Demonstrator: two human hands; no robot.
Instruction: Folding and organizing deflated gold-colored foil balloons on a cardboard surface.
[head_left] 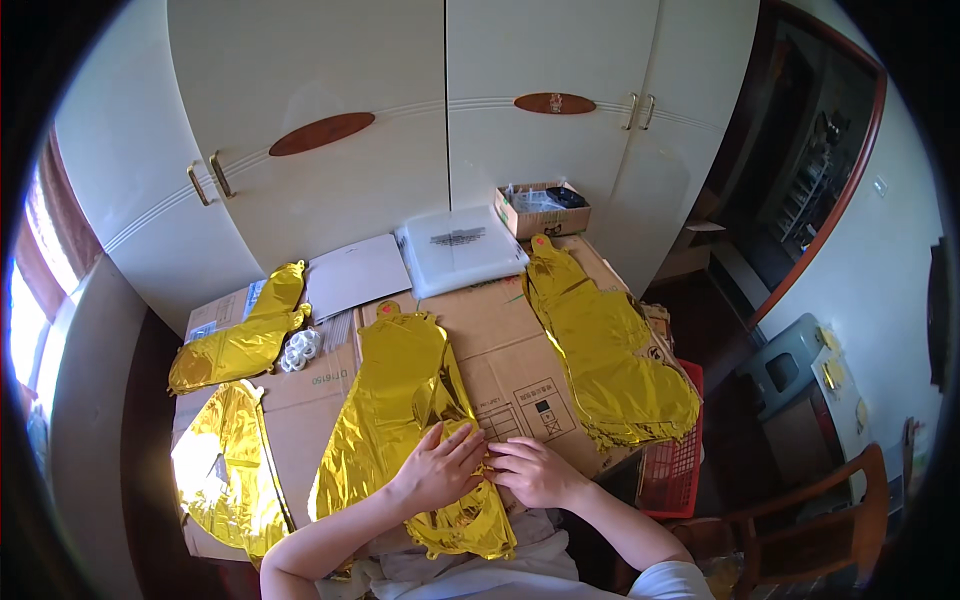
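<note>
A crinkled, flat gold foil balloon is lying on the brown cardboard sheet right before the person. The left hand and right hand are meeting over its lower edge, fingers pinching the foil together. 3 more gold foil balloons are lying around: far left, near left, right. A white flat box is sitting behind.

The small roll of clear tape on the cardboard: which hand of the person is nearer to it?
Left. The left hand lies on the gold foil balloon, below and right of the tape roll. The right hand is beside it, farther right.
</note>
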